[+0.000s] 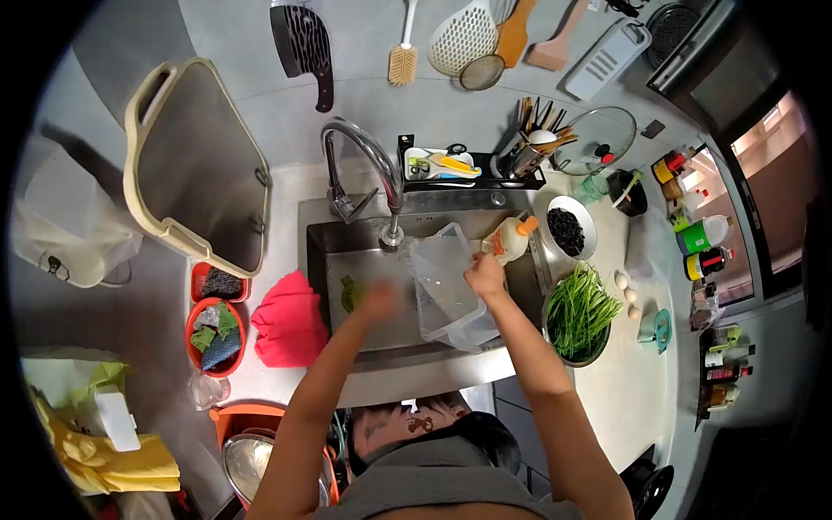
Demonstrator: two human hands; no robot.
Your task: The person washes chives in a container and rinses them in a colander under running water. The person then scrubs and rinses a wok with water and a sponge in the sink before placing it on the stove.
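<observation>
My right hand (484,274) is closed on the right rim of a clear plastic container (444,276), which it holds tilted over the steel sink (357,260). My left hand (381,302) is smeared by motion to the left of the container, above the sink floor, so its fingers do not show clearly. Close to it, a small green item (348,293) lies in the sink; its kind is unclear. Above the container's left side hangs the spout of the chrome faucet (381,160). Behind my right hand stands a bottle with an orange cap (510,238).
Right of the sink are a bowl of green chives (582,316), a white bowl of black food (568,229) and eggs (627,296). On the left lie a pink cloth (290,321) and red containers (222,364). A cutting board (199,165) leans against the wall.
</observation>
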